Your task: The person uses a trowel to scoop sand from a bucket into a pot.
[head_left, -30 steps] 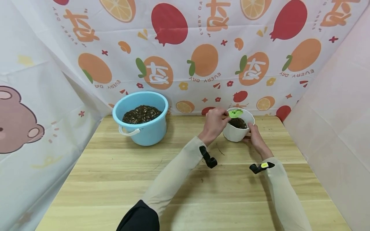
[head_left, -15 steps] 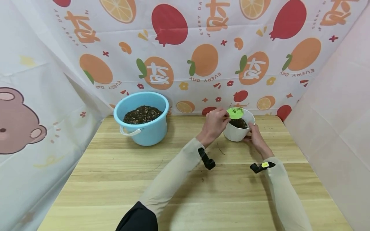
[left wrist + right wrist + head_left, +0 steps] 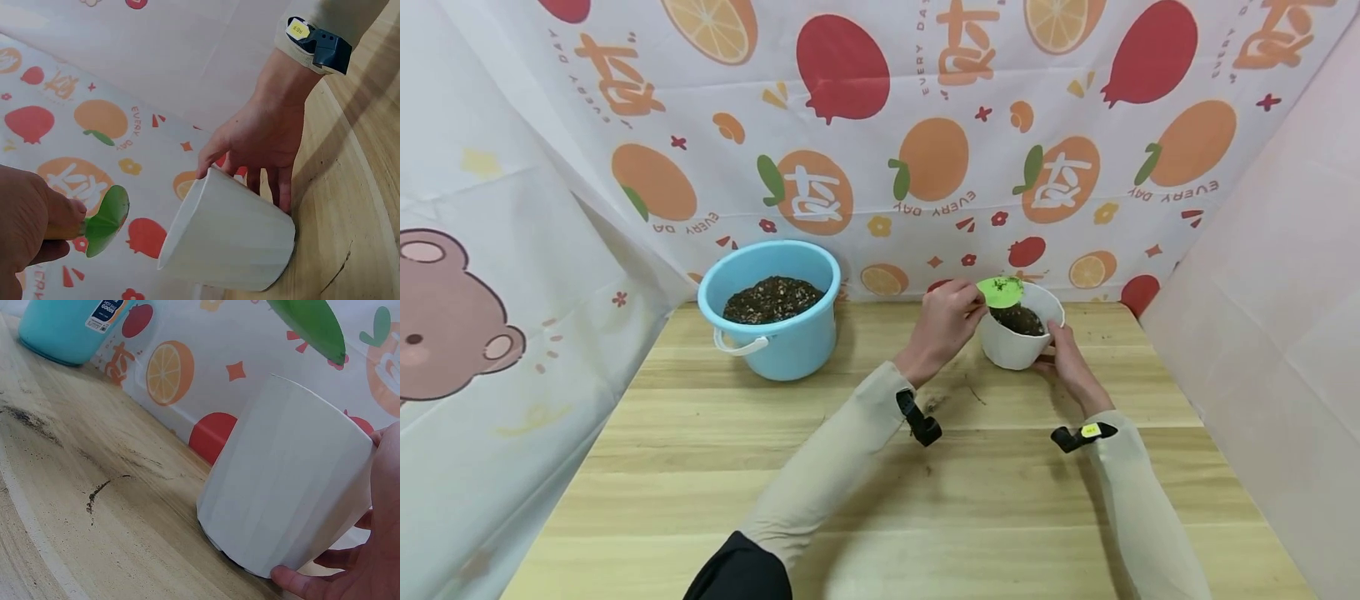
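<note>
"Beige sleeves (image 3: 827, 458), two, nearest us. Wooden table (image 3: 700, 483) next. Landmark: white pot (image 3: 1017, 343), upright on it. Dark crumbs (image 3: 28, 419) lie strewn to the pot's left and front. Hands?"

"Both occupied. We list the right hand (image 3: 1070, 362) at the pot's right side, thumb by the rim, fingers curled about the lower wall. Left hand (image 3: 943, 323), left of the pot, pinches the wooden handle (image 3: 64, 230) of one green trowel (image 3: 1000, 292); its blade hangs above the pot's left rim, apart from it, crumbs on the face."

"Handling notes?"

"We would bring the blade well over the pot's mouth before tipping, then turn the wrist slowly and tap off what clings. We judge the right hand's hold sufficient; a harder squeeze might buckle so thin-looking a wall."

"Defects of view?"

"Several. Some right fingers pass behind the pot. Potted soil (image 3: 1018, 318): depth unknown, masked by the near wall. Right wrist view crops the trowel and omits the left hand. Farther, left of the pot: blue bucket (image 3: 790, 346), soil-filled in part, its label (image 3: 105, 314) cut off there. Behind the pot: fruit-print cloth (image 3: 880, 179), running out of frame."
</note>
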Tool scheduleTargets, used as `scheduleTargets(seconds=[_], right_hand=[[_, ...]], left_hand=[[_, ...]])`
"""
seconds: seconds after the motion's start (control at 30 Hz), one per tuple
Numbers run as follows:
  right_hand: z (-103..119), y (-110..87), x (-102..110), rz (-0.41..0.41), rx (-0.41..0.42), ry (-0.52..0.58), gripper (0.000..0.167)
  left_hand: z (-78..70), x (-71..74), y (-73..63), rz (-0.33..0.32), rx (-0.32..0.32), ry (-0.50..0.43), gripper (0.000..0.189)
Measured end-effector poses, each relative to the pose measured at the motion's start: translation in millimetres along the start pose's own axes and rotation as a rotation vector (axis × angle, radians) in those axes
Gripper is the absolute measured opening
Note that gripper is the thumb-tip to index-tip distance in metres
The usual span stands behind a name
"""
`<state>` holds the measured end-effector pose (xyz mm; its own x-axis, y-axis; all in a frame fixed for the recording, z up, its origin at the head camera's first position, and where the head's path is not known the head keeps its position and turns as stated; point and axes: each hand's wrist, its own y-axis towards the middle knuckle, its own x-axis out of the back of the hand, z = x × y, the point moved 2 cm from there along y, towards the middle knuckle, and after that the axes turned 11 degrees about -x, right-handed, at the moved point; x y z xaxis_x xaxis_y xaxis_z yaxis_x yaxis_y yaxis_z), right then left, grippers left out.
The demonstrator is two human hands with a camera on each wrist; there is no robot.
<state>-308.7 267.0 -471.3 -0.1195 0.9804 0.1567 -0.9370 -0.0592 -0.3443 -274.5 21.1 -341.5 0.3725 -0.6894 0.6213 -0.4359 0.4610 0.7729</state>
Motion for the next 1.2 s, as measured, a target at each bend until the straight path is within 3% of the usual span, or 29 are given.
scheduleTargets(seconds=[0.23, 0.43, 0.87, 1.03, 1.2], right_hand=[[0, -0.7, 1, -0.014, 0.006, -0.03, 0.072], [-3, 0.0, 2, 0.001, 0.004, -0.025, 0.07], [-1, -1.6, 4, -0.003, 0.02, -0.033, 0.071], [0, -0.2, 2, 0.014, 0.035, -0.031, 0.07], [-1, -1.5, 2, 0.007, 0.038, -0.038, 0.071]], left_hand=[[1.9, 23.0, -8.3, -0.06, -0.049, -0.001, 0.006], [10.6, 52.6, -22.5, -0.09, -0.065, 0.044, 0.004], [36.3, 123.9, -51.6, -0.196, -0.028, 0.13, 0.007], [49.1, 150.8, -65.6, -0.192, 0.026, 0.167, 0.01], [59.6, 168.8, -75.2, -0.181, 0.068, 0.191, 0.011]])
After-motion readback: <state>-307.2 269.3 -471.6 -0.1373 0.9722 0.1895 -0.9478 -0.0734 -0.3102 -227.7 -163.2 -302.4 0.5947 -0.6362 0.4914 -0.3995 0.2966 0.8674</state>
